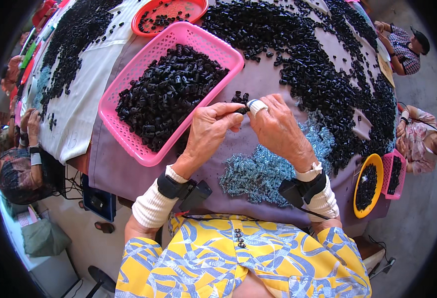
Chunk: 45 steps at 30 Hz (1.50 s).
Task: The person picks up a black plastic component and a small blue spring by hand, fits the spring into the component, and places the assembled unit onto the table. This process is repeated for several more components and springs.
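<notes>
My left hand [206, 129] pinches a small black plastic part [243, 110] between thumb and fingertips. From the other side, my right hand [275, 128] closes on the same part, a white wrap round one of its fingers. Just beyond the fingertips lie a few more loose black parts [239, 97]. A pink perforated basket [151, 160], heaped with black parts [171, 92], stands left of my hands. Under and beside my right forearm spreads a pile of small pale-blue pieces [253, 176] that look like springs.
Black parts [303, 54] cover the far right of the cloth-covered table [114, 164]. A red tray [154, 31] stands beyond the basket; a yellow tray [358, 211] and a small pink basket [400, 184] are at right. Other people [29, 169] sit around the table.
</notes>
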Motion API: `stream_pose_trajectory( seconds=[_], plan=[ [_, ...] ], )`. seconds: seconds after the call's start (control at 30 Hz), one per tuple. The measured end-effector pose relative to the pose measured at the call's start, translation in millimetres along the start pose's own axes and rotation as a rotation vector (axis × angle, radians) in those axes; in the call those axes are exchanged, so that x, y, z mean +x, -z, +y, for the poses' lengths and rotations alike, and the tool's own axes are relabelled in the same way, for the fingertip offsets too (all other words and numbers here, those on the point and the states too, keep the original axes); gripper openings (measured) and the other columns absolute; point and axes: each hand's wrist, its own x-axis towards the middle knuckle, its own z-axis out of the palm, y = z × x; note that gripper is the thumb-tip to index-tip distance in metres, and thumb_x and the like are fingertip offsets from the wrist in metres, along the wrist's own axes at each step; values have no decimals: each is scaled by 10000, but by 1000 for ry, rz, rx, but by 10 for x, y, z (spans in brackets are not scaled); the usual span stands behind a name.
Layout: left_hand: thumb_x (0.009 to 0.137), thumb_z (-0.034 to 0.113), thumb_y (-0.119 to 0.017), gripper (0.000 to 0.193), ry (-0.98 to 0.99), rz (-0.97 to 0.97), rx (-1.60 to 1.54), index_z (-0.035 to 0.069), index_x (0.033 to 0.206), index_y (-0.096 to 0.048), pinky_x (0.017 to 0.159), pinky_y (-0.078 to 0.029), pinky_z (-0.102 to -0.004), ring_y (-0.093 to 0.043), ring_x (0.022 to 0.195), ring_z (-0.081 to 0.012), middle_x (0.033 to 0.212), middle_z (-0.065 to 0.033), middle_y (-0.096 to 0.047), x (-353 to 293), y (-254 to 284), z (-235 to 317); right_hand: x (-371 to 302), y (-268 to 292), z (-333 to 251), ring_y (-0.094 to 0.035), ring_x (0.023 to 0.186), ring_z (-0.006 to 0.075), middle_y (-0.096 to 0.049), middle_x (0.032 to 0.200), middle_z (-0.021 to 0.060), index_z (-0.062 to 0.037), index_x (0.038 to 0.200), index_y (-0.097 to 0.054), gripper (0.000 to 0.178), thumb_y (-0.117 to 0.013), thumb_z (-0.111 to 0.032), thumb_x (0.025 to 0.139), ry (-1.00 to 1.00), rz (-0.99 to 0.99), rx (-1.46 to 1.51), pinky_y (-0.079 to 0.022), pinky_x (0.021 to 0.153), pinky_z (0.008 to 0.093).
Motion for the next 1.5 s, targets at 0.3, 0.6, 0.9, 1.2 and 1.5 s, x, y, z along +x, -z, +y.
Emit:
stream_pose_trajectory(
  seconds=[0.3, 0.6, 0.9, 1.2, 1.5],
  plan=[
    [844, 51, -613, 230, -15, -7, -9, -47, 1050, -644, 644, -507, -206, -606, 686, -81, 787, -54, -660, 9, 9, -26, -29, -35, -1, -547, 768, 278, -556, 764, 132, 5, 768, -533, 61, -558, -31, 726, -35, -9, 7, -413, 740, 379],
    [850, 37, -608, 203, 133, -89, -98, -33, 1037, -644, 650, -501, -209, -618, 687, -102, 798, -58, -656, 13, 72, 46, -44, -35, 11, -545, 773, 287, -550, 765, 137, 13, 757, -537, 73, -571, -21, 703, 45, 32, -17, -420, 765, 387],
    [850, 44, -607, 201, 151, -88, -146, -41, 1028, -643, 636, -513, -224, -625, 684, -115, 810, -71, -658, 3, 54, 9, -88, -83, 34, -551, 773, 290, -549, 764, 145, 37, 741, -550, 93, -596, -18, 681, 73, 48, 19, -432, 788, 403],
    [827, 7, -593, 195, -39, 28, -11, -31, 1002, -670, 601, -492, -209, -593, 645, -89, 755, -42, -625, 2, -102, -68, -78, -63, 14, -539, 764, 280, -538, 751, 137, 19, 750, -527, 90, -578, -34, 699, 33, 47, 1, -424, 751, 389],
    [812, -24, -593, 218, -141, 77, 84, -19, 1016, -670, 598, -470, -217, -585, 659, -95, 779, -51, -609, -7, -120, -56, -58, -75, 10, -536, 746, 272, -536, 741, 130, 1, 753, -514, 74, -565, -45, 726, 8, 84, 40, -412, 735, 385]
  ],
)
